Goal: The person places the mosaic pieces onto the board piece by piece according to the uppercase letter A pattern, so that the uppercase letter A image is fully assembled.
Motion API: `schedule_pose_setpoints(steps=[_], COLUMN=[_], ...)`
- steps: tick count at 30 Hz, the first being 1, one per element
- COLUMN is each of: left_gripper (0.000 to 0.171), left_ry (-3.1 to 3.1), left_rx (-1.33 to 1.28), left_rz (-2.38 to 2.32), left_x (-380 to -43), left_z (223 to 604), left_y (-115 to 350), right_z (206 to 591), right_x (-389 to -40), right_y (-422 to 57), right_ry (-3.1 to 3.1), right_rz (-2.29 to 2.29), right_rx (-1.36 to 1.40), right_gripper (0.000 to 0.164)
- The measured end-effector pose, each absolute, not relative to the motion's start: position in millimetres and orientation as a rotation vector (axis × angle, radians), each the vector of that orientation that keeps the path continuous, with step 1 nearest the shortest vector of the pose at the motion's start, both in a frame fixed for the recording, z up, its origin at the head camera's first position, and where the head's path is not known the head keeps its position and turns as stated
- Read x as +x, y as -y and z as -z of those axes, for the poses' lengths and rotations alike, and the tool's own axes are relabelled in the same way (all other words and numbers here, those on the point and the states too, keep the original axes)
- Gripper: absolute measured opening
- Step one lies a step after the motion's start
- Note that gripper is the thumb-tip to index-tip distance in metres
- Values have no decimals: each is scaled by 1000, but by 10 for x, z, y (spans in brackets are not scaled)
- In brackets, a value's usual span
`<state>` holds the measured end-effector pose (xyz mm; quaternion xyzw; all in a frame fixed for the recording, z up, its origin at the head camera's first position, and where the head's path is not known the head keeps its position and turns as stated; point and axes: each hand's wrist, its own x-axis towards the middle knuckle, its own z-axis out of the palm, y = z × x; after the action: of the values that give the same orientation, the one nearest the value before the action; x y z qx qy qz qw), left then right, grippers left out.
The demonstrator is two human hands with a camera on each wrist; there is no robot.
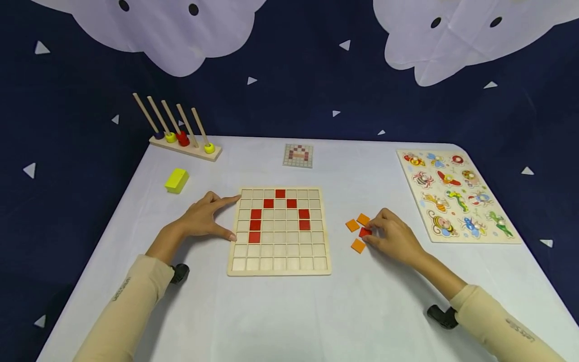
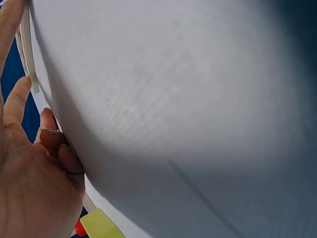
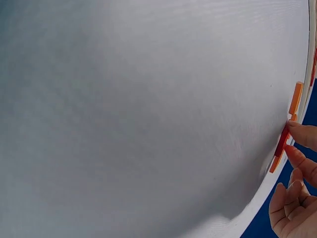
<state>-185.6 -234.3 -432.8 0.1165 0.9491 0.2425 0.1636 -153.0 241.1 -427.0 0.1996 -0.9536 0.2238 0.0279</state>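
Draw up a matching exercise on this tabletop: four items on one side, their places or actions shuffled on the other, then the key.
Column one
1. Left hand
2. Right hand
3. Yellow block
4. Small patterned card

Column two
A. Beyond the far edge of the grid board
B. Pinching a red tile
C. Touching the grid board's left edge
D. In front of the peg stand

Pairs: 1-C, 2-B, 3-D, 4-A

A navy backdrop (image 1: 307, 75) with pale clouds (image 1: 158, 27) borders a white-covered table (image 1: 280, 317).
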Motion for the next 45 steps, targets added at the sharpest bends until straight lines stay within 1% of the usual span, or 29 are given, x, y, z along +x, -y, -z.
schedule_pose_setpoints(steps=[17, 28, 35, 45], left_gripper=[113, 114, 114, 113], left_ry=[-2719, -2699, -2700, -2704], left_rx=[345, 327, 318, 320], left_rz=[-693, -699, -693, -687], left_x=[-1861, -1857, -1857, -1854], left_z=[4331, 4340, 4342, 4338], left_y=[2351, 2354, 2354, 2350], right_z=[4351, 4320, 4282, 4260], right_x=[-1489, -1519, -1580, -1603], right_y=[-2462, -2408, -2169, -1577], right_ry=[2880, 2862, 2857, 2834], right_rz=[-668, -686, -802, -842], right_rx=[517, 585, 711, 972], right_gripper=[20, 19, 21, 18])
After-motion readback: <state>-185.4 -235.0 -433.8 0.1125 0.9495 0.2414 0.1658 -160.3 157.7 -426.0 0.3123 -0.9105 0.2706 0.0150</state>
